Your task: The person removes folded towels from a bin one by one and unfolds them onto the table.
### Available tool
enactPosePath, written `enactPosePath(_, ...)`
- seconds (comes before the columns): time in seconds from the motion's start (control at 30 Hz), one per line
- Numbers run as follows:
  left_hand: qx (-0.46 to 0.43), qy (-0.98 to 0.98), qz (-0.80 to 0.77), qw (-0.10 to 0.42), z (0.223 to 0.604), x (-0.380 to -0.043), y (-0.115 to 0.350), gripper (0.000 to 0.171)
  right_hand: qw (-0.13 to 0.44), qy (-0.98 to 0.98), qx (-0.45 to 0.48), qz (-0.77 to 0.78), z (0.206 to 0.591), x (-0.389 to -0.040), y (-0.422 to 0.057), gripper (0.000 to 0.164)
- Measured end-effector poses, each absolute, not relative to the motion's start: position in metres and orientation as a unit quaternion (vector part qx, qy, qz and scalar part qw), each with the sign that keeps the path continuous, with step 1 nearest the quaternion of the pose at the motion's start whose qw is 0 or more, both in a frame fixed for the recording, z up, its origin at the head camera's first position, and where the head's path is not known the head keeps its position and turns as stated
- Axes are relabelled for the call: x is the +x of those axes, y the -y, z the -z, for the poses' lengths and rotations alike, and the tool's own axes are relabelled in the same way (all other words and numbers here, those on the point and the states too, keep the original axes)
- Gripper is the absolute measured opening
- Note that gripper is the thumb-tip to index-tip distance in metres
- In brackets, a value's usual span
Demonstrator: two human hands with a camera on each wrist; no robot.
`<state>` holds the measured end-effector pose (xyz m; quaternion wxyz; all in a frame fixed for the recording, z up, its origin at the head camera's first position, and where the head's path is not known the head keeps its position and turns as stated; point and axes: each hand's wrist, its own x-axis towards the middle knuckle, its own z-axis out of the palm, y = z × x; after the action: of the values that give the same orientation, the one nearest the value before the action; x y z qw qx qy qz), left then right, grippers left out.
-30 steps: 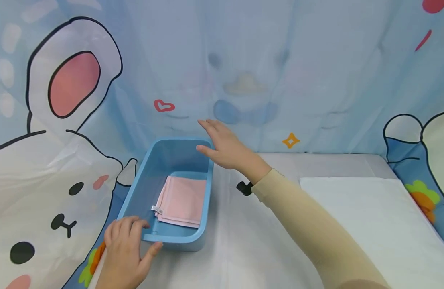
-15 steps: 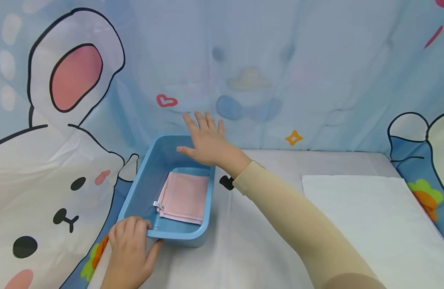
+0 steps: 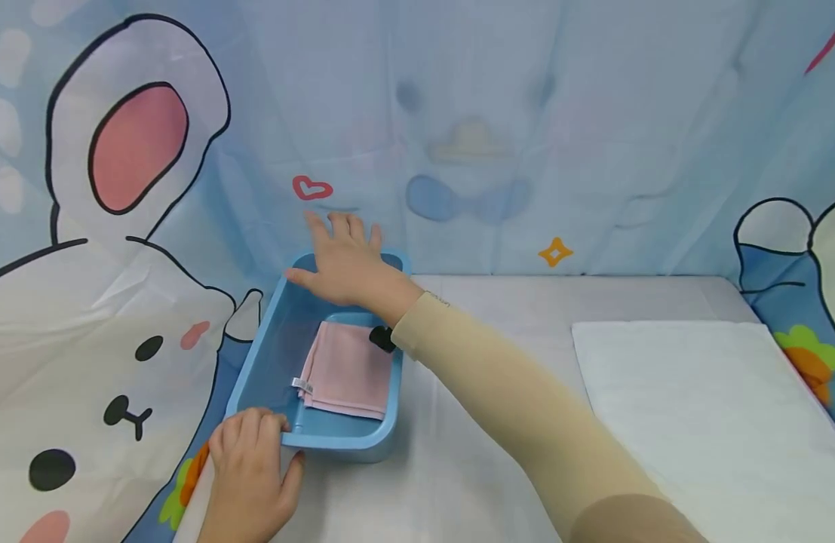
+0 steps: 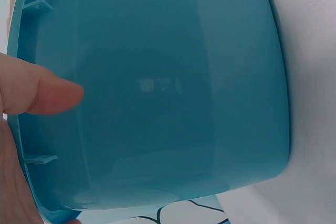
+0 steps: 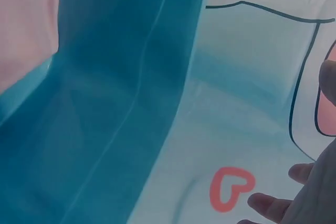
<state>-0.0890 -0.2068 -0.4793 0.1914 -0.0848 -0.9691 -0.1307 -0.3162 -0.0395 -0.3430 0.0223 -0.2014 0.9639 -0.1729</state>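
A blue plastic bin [image 3: 254, 362] stands left of the middle of the table, and a folded pink cloth [image 3: 349, 369] with a small white tag lies in it. My left hand [image 3: 250, 471] grips the bin's near left corner, fingers over the rim and thumb on the outside. In the left wrist view that thumb [image 4: 50, 90] lies against the bin's outer wall [image 4: 152, 77]. My right hand [image 3: 349, 264] is over the far end of the bin, fingers spread and holding nothing. The right wrist view shows its fingertips [image 5: 270, 205] apart from the bin wall [image 5: 131, 77].
A white flat sheet [image 3: 695, 400] lies on the right of the white-covered table [image 3: 458, 437]. A blue printed curtain [image 3: 594, 113] hangs close behind the bin, and a rabbit print [image 3: 91, 332] covers the left side. A small black piece [image 3: 382, 338] sits at the right wrist.
My right hand has moved left from the bin's far right corner to over its far end, fingers spreading. My left hand keeps its grip on the rim.
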Motion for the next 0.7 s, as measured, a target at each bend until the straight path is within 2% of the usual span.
enactPosePath(0.3, -0.101, 0.964, 0.138, 0.203, 0.48, -0.089, 0.21, 0.041, 0.071, -0.971, -0.174, 0.151, 0.354, -0.313, 0.065, 0.099)
enactPosePath(0.57, -0.094, 0.968, 0.135, 0.192, 0.478, -0.087, 0.211, 0.042, 0.197, -0.971, -0.104, 0.088, 0.376, -0.318, 0.074, 0.1)
enactPosePath(0.7, -0.103, 0.966, 0.137, 0.196, 0.48, -0.088, 0.212, 0.041, 0.22, -0.968, -0.097, 0.077, 0.385, -0.32, 0.08, 0.098)
